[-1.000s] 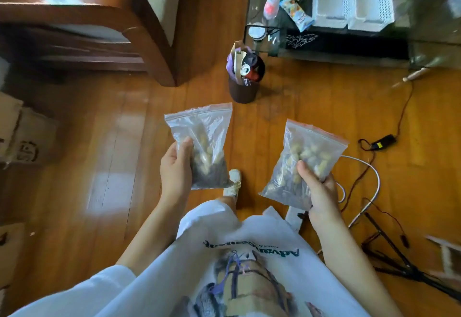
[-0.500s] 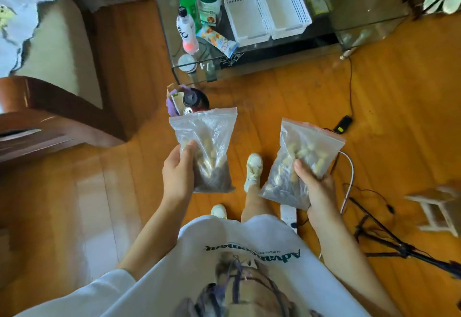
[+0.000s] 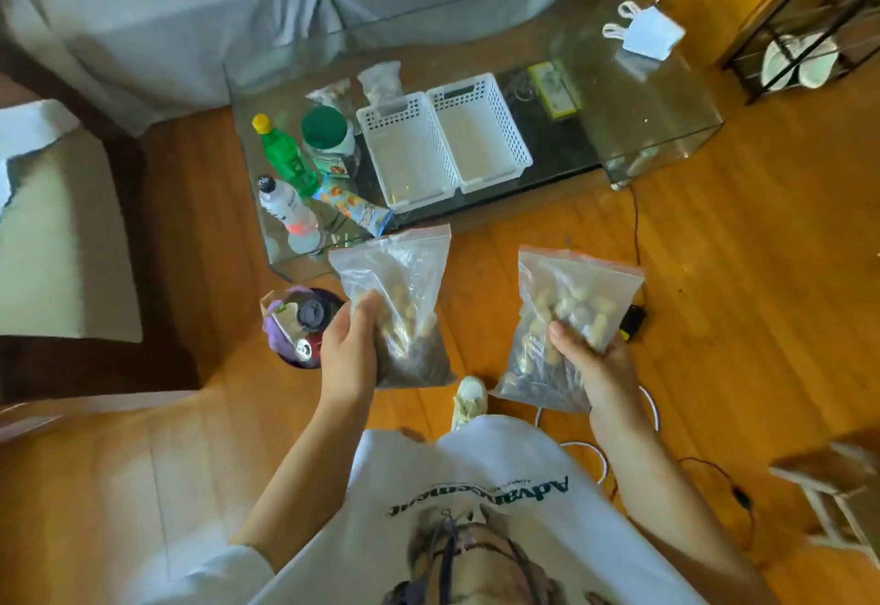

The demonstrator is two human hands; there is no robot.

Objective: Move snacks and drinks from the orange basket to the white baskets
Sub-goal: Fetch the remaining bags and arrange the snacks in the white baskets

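My left hand (image 3: 350,357) grips a clear zip bag of nuts (image 3: 400,290) and my right hand (image 3: 595,357) grips a second clear zip bag of nuts (image 3: 566,314); both bags are held upright above the wooden floor. On the floor left of my left hand stands the dark round basket (image 3: 305,330) with a can, a dark lid and a purple packet in it. Two empty white baskets (image 3: 405,152) (image 3: 481,133) sit side by side on the glass table (image 3: 643,95) ahead.
On the table's left part stand a green bottle (image 3: 285,157), a white bottle (image 3: 285,204), a green-lidded jar (image 3: 331,140) and a snack packet (image 3: 357,209); two small clear bags (image 3: 381,80) lie behind the baskets. Cables (image 3: 638,242) run across the floor at right. A sofa stands behind.
The view has swung up and forward, so the glass table and white baskets are now nearer and more central. Both hands keep their bags, with the floor basket now left of my left hand.
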